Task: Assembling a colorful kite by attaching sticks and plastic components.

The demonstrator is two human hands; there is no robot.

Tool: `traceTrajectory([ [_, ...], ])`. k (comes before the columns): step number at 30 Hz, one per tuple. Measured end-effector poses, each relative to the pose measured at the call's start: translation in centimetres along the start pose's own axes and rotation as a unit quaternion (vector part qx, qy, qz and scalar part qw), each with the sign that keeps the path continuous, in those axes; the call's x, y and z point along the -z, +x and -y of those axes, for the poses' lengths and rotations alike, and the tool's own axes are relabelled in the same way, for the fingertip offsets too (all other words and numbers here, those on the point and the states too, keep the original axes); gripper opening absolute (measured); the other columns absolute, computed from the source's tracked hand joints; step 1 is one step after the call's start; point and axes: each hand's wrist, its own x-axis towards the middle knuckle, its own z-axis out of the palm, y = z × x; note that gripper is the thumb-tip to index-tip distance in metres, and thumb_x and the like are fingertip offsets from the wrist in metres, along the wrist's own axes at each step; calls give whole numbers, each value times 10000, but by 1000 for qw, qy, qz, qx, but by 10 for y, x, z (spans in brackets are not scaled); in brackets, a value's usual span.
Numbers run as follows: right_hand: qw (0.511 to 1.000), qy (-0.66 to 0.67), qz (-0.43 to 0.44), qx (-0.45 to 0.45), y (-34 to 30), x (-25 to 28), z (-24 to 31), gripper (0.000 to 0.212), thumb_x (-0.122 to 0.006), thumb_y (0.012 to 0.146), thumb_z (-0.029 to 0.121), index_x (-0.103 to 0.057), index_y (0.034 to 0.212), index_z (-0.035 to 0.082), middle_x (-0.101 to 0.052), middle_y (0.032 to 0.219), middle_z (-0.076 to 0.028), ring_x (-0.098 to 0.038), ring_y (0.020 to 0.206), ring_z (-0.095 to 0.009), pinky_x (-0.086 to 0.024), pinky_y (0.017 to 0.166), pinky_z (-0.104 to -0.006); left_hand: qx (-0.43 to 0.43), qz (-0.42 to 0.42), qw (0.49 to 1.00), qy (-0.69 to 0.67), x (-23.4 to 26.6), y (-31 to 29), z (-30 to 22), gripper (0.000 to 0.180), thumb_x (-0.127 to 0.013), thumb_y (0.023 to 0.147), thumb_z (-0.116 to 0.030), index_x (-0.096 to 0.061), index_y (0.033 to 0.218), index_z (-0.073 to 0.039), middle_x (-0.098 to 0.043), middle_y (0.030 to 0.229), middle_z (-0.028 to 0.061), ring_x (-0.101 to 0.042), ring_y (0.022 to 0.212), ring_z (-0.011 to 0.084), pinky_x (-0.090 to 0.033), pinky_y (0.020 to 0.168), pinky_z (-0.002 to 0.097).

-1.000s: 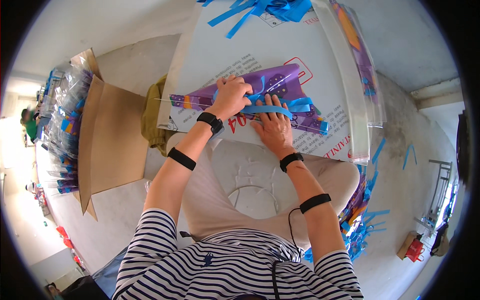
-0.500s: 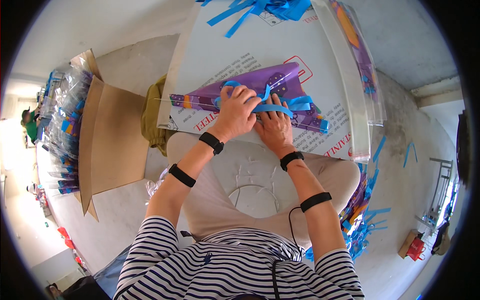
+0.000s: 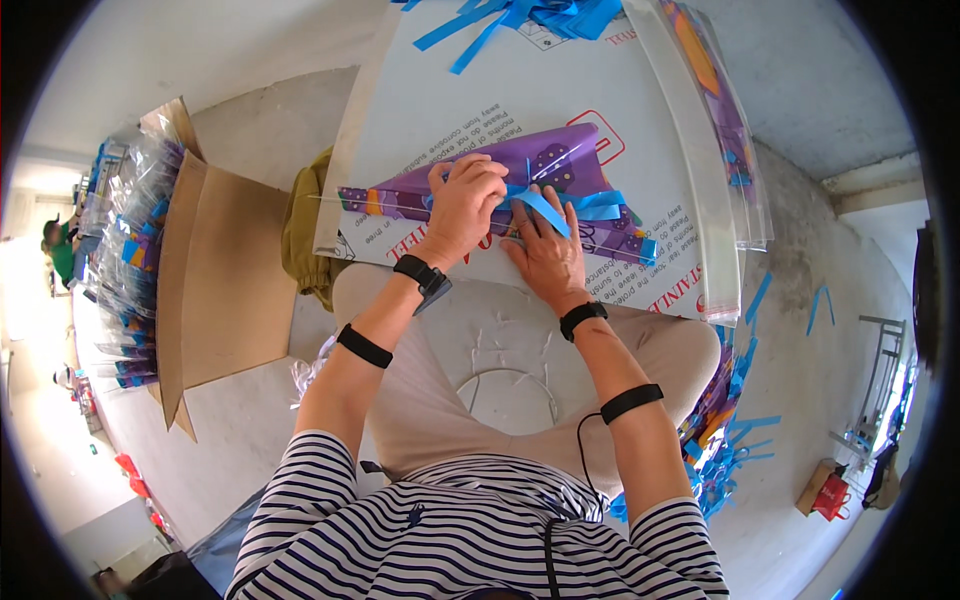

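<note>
A folded purple kite (image 3: 560,147), patterned and with a thin pale rod along it, lies across the board in front of me. My left hand (image 3: 463,208) is closed over its middle, fingers curled around a blue ribbon (image 3: 540,207); the fingertips are partly hidden. That ribbon runs from the left hand across the fingers of my right hand (image 3: 550,255). The right hand lies flat on the kite with its fingers spread, pressing it against the board. More blue ribbon (image 3: 600,207) sticks out to the right of the right hand.
The white printed board (image 3: 450,95) rests before my knees. Blue ribbons (image 3: 560,15) lie at its far edge, clear plastic sleeves (image 3: 690,200) along its right. At left stands a cardboard box (image 3: 235,275) beside bagged kites (image 3: 130,260). More ribbons (image 3: 720,480) lie on the floor at right.
My left hand has shifted slightly left and turned, its fingers closing lower on the kite. The ribbon loop that stood up between the hands now lies flatter. The right hand has hardly moved.
</note>
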Motion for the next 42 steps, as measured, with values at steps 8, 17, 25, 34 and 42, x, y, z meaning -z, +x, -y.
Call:
traceTrajectory([
  [8, 999, -34, 13, -1, 0, -3, -3, 629, -579, 961, 443, -476, 1498, 131, -388, 1584, -132, -309, 1490, -337, -236, 1212, -537, 37, 109, 992, -48, 7, 5, 10, 68, -639, 903, -63, -662, 915, -126, -667, 868, -25, -606, 1012, 182, -294, 1028, 477],
  [17, 999, -26, 18, 5, 0, -3, 1, 616, -598, 935, 375, -495, 1478, 105, -367, 1595, -134, -305, 1492, -329, -233, 1213, -537, 112, 37, 979, -164, 7, 20, 6, 95, -681, 850, -28, -705, 926, -81, -730, 987, 53, -647, 1036, 243, -464, 950, 424],
  [25, 1000, -18, -2, 8, 0, -3, -3, 634, -648, 920, 434, -551, 1432, 75, -391, 1584, -136, -305, 1492, -335, -237, 1214, -540, 49, 42, 998, 7, 35, -78, -21, 207, -714, 784, -48, -655, 980, -72, -631, 992, 48, -594, 1019, 281, -413, 885, 467],
  [34, 999, -33, -1, 16, 0, -4, 0, 648, -630, 935, 455, -529, 1455, 81, -386, 1588, -141, -311, 1488, -342, -255, 1203, -536, 99, 55, 989, 96, 5, -68, -46, 465, -754, 809, -140, -613, 1242, -48, -530, 1181, 69, -507, 1144, 272, -354, 989, 482],
  [42, 999, -38, -3, 16, -1, -6, -3, 615, -581, 977, 446, -494, 1492, 121, -384, 1592, -140, -314, 1488, -347, -251, 1204, -529, 222, 8, 960, 173, 8, -52, -19, 572, -734, 854, -220, -543, 1349, -8, -491, 1432, 140, -454, 1340, 364, -370, 1051, 545],
])
